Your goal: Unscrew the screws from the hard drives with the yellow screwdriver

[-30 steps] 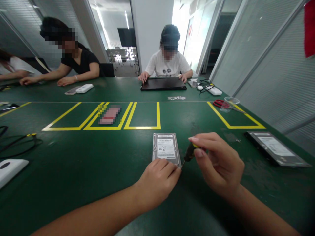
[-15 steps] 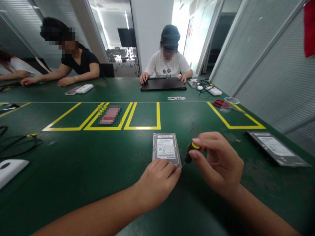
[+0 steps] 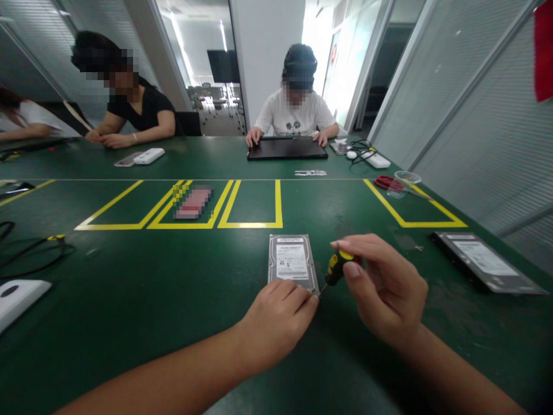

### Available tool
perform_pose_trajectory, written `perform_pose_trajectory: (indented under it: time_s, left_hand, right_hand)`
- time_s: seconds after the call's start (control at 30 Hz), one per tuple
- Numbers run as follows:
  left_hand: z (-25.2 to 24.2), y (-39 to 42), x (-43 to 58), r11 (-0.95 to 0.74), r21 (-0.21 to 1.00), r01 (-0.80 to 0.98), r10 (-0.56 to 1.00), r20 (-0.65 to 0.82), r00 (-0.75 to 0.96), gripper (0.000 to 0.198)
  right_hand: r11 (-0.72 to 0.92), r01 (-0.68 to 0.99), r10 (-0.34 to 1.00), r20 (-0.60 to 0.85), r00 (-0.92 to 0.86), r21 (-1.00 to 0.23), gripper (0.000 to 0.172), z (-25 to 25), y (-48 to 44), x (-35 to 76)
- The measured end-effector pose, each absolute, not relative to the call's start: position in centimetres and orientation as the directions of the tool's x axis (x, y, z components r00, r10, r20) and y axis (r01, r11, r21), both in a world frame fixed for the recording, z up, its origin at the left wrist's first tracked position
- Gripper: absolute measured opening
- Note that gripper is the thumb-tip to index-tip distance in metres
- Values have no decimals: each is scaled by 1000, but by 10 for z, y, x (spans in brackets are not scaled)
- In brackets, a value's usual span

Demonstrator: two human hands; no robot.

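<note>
Screwdriver [image 3: 336, 271], pinched by right hand [image 3: 389, 282], slants down-left — toward near-right corner of hard drive [image 3: 291, 259] gripped by left hand [image 3: 276, 320].

Red-handled scissors [image 3: 383, 182] and a clear cup [image 3: 404, 181]

This is an office: glass partitions [image 3: 436, 69] with blinds [image 3: 488, 132] stand at two o'clock, a dark screen [image 3: 222, 65] and chairs [image 3: 211, 95] show in the room beyond at eleven, and yellow tape [image 3: 279, 202] marks the long green table [image 3: 173, 259].
</note>
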State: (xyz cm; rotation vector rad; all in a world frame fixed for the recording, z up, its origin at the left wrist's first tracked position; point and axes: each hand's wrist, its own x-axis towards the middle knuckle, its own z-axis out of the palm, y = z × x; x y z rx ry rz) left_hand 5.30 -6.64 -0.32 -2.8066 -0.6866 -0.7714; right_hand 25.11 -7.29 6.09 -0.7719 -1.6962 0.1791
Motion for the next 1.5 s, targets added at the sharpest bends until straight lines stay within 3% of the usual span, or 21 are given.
perform_pose_trajectory:
  time_s: [0.57,0.97,1.1,1.33,1.5]
  left_hand:
    - [-3,-66,53,-883,-29,469,386,525,759,20]
    - [-3,-66,53,-882,-17,471,392,528,753,19]
    - [-4,-65,53,-884,-21,468,390,519,760,20]
    - [-2,-67,53,-884,-24,466,385,526,758,20]
    - [-3,-67,53,-884,-16,468,390,526,756,20]
  right_hand:
    - [739,510,528,849,-33,-440,40,64,-73,248]
    - [751,506,522,851,-59,-425,39,65,-75,249]
    - [772,424,542,839,-49,-473,44,61,-74,250]
    - [760,495,491,871,-14,-421,40,58,-71,250]
    - [748,484,511,859,16,-454,30,60,-73,250]
